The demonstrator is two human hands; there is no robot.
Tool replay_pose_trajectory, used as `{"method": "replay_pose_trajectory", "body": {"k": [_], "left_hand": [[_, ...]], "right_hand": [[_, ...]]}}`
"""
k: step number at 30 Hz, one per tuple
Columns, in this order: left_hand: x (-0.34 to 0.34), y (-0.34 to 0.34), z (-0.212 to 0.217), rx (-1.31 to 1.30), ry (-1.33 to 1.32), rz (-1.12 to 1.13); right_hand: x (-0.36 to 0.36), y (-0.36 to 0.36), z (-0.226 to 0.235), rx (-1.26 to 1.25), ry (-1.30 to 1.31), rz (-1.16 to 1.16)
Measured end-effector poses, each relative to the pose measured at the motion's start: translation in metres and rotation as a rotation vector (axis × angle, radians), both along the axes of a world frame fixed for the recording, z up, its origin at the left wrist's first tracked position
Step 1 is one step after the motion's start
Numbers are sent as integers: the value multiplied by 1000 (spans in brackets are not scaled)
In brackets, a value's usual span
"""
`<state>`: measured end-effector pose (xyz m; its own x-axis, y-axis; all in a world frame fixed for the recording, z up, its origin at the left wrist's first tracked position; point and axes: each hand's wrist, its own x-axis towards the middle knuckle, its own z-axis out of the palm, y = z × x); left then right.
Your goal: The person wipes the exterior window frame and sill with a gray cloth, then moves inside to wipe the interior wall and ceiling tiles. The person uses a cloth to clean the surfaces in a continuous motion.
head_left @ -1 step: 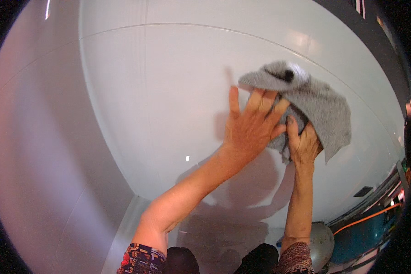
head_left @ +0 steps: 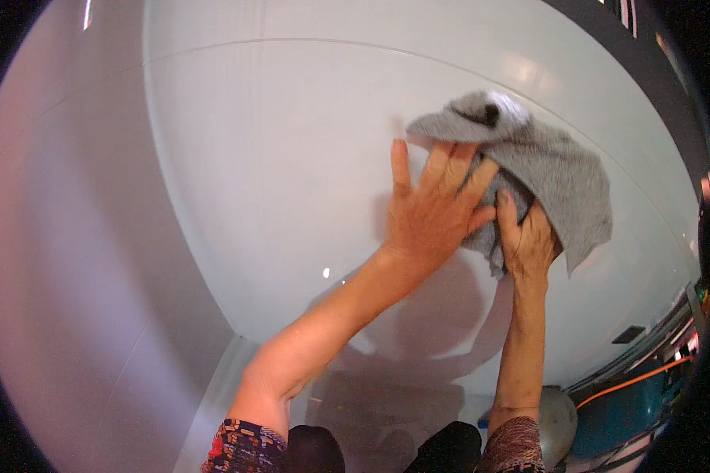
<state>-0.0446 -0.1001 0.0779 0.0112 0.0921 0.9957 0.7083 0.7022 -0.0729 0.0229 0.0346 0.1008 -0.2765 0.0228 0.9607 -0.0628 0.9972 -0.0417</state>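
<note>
A grey cloth, bunched and folded with a loose flap at the right, lies against a smooth white panel. My left hand is spread, back toward me, fingers stretched upward. Its middle fingertips pass under the cloth's folded edge, while the little finger stands apart to the left. Close beside it, my right hand has its thumb up along the cloth and its fingers tucked beneath the hanging flap. Those fingertips are hidden by the fabric.
A greyish side wall meets the panel at the left. At lower right are a small dark rectangular piece, a rounded grey object, a blue container and an orange cord. My knees show below.
Both hands and the cloth sit slightly higher than before. My left hand has shifted a little leftward and my right hand a little rightward.
</note>
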Motion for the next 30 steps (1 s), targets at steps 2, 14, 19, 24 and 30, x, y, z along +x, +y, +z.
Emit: {"method": "replay_pose_trajectory", "body": {"k": [2,14,19,24,30], "left_hand": [[-9,-18,11,14,-40,50],[-43,-175,-31,213,-431,231],[-39,-183,-118,223,-768,270],[-34,-170,-196,306,-891,312],[-76,-195,-153,373,-839,314]], "right_hand": [[-9,-20,22,14,-41,50],[-95,-170,9,584,46,184],[-102,-181,-64,207,-341,530],[-91,-193,-80,-327,-771,1039],[-154,-209,-73,-35,-257,1183]]}}
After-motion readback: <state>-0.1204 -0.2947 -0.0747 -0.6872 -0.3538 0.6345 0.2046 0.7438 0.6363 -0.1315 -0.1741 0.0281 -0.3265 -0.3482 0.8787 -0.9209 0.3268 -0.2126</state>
